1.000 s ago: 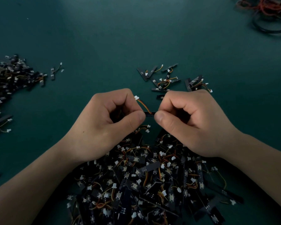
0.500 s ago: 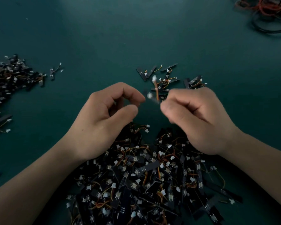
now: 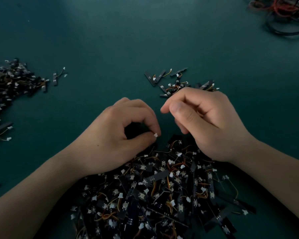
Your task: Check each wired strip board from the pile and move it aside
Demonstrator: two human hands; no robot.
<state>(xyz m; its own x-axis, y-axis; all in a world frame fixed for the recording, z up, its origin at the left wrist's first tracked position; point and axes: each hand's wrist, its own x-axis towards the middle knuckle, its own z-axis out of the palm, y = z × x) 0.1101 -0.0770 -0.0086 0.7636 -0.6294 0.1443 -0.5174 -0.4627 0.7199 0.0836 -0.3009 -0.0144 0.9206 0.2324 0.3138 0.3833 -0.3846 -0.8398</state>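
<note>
Head: left hand [image 3: 114, 140] tight on connector [image 3: 155, 135] at pile [image 3: 162, 195] edge; right hand [image 3: 205, 125] slack, empty

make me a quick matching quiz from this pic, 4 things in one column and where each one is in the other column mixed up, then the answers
Things
1. big pile of strip boards
2. small cluster of boards
3. tangle of red and black cables
4. white connector

Places
A. top right corner of the view
B. pinched at the fingertips of the left hand
C. nearest the camera, under both wrists
D. just beyond the right hand

Pairs: 1-C, 2-D, 3-A, 4-B
</note>
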